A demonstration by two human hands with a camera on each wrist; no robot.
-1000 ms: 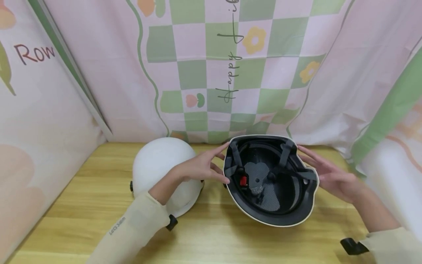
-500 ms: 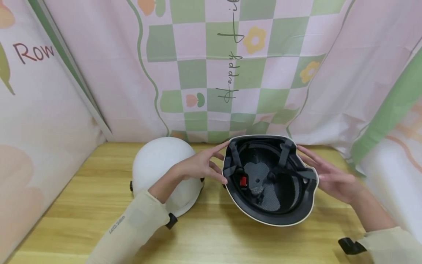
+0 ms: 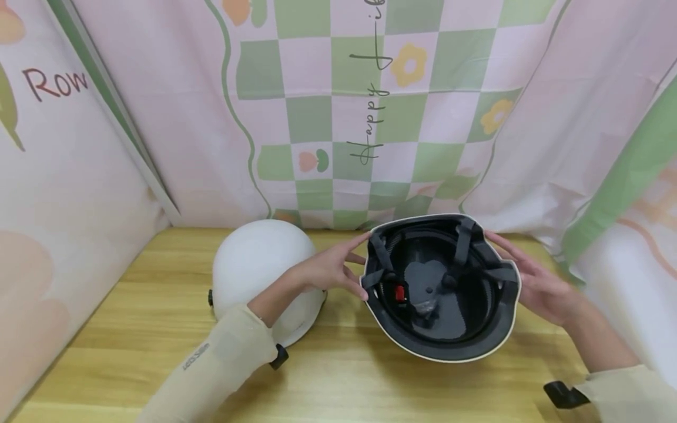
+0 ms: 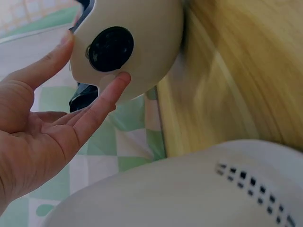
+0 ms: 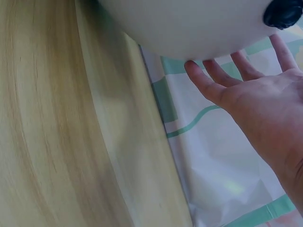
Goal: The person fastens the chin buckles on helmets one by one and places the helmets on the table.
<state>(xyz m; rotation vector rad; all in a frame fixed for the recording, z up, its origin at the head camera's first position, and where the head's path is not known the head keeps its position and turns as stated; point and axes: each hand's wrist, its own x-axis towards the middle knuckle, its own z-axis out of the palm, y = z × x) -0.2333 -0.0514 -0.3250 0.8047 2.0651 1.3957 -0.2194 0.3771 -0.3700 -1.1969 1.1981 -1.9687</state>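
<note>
A white helmet (image 3: 444, 352) is tipped so that its black-lined inside faces me, with grey straps and a red buckle (image 3: 400, 293) showing. My left hand (image 3: 330, 267) touches its left side, fingers spread and fairly straight, the thumb at the rim. In the left wrist view a finger lies beside a black round fitting (image 4: 111, 48) on the shell. My right hand (image 3: 545, 291) supports the opposite side with extended fingers. From the right wrist, the fingertips (image 5: 191, 66) meet the outer shell. A second white helmet (image 3: 259, 252) stands dome-up under my left forearm.
Both helmets are over a wood-grain table (image 3: 127, 305). A printed curtain (image 3: 312, 117) hangs along the table's back edge, with more fabric at the left and right. Vent holes (image 4: 252, 182) show on the nearer helmet in the left wrist view.
The helmet between my hands has shifted slightly right and turned a little, its inside tilting more toward me. My left hand has followed it to the right. The other helmet has stayed put.
</note>
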